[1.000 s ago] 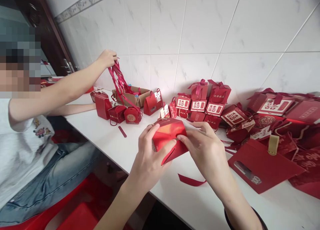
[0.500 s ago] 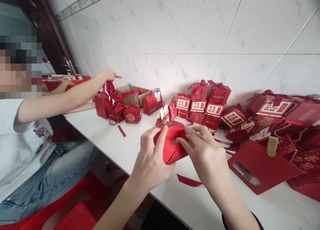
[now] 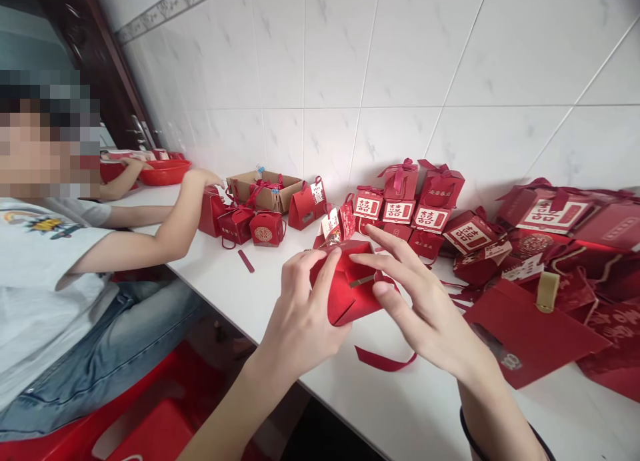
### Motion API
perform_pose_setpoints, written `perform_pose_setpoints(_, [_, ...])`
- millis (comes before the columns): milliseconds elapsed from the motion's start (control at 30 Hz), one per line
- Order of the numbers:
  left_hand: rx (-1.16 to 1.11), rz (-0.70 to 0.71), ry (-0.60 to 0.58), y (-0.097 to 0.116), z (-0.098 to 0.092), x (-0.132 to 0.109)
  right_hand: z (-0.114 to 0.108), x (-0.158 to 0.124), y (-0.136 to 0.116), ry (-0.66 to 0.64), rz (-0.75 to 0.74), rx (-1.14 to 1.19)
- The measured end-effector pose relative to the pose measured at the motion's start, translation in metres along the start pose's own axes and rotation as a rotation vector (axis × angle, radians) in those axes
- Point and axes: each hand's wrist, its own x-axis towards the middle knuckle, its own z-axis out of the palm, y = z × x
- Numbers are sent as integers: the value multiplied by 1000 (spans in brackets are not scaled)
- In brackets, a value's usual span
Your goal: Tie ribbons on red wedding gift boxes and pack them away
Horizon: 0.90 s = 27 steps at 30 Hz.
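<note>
My left hand (image 3: 305,314) grips a small red paper gift box (image 3: 346,287) just above the white counter (image 3: 280,294), fingers wrapped round its left side. My right hand (image 3: 420,301) is beside the box with its fingers stretched out and apart, the thumb and fingertips touching the box's folded top flap. A loose red ribbon strip (image 3: 383,361) lies on the counter under the box.
Several finished red gift boxes (image 3: 415,207) with ribbons are stacked against the tiled wall. Flat red bags (image 3: 525,331) lie at the right. A person on the left reaches a hand (image 3: 207,178) toward a cardboard box (image 3: 263,191) holding ribbons. A red basin (image 3: 163,171) stands far left.
My right hand has loosened from pinching the box flap and its fingers have spread out. The other person's hand has lowered the bunch of ribbons into the cardboard box.
</note>
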Motion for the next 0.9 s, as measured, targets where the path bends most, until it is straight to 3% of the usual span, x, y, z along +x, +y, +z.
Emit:
perform_pose_setpoints(167, [-39,-14,-50,3,-6,1,-5,2,6,-87,66,119])
perform_pose_setpoints(400, [-84,-30,-106,7,-11,2,2,7,-1,-54,47,21])
perform_pose_setpoints(900, [-118,-35,-174,2,-8,3,-5,7,6,-84,38,-5])
